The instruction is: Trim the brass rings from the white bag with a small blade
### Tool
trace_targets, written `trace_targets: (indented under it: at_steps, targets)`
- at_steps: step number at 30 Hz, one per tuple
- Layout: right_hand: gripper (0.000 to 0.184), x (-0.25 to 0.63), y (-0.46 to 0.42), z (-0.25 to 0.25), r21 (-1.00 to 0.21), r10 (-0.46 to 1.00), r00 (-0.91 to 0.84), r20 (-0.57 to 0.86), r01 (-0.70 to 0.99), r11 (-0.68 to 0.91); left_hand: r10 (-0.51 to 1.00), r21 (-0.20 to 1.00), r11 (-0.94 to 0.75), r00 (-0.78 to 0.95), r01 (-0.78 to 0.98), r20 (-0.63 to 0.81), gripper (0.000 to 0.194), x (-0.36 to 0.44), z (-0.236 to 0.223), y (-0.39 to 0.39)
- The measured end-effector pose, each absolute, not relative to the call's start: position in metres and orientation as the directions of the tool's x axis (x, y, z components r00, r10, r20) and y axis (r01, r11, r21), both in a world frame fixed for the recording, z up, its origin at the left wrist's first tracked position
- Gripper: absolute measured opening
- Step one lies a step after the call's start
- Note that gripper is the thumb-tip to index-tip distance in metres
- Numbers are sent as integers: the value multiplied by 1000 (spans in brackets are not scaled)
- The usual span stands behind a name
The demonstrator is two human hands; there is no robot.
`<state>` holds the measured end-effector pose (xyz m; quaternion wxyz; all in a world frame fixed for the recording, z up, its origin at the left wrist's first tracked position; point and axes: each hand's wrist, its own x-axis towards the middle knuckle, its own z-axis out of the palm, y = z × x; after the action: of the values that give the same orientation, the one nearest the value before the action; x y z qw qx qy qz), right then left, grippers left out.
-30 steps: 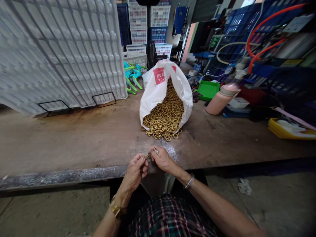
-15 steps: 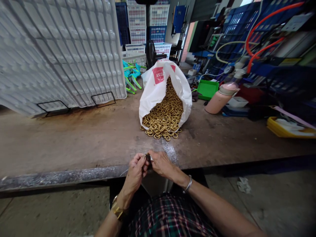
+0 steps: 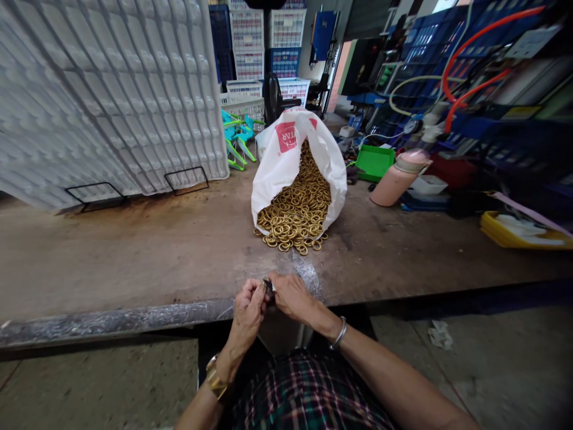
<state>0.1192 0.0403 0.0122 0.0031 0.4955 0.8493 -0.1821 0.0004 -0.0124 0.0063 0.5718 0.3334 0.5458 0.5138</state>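
Left of the white bag, ribbed plastic panels are cut off by the view. In front of the bag, the left hand has thumb and forefinger pinched together on a small dark piece, too small to make out, its other fingers curled in. Beside it, also in front of the bag, the right hand bends its fingers towards the piece; their tips are largely hidden, so I cannot tell whether they grip. Brass-coloured rings spill from the bag's mouth, some hidden behind its side. Right of the bag is a pink bottle
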Motion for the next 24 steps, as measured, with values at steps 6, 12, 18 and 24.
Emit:
trace_targets:
  at_steps: [6, 12, 18, 24]
  targets:
    - [25, 135, 57, 7, -231, 910, -382, -159, 911, 342, 957, 908, 282, 27, -309, -288, 32, 2, 13, -21]
    - [19, 165, 75, 2, -241, 998, -55, 26, 969, 60, 922, 749, 348, 63, -563, -381, 29, 0, 6, -19]
    - [23, 174, 94, -2, -235, 998, 52, 18, 971, -47, 895, 667, 379, 71, -641, -441, 27, -1, 6, -17]
    - [21, 173, 91, -10, -281, 997, 18, 78, 960, 5, 853, 550, 399, 77, -734, -517, 25, -8, 3, -14]
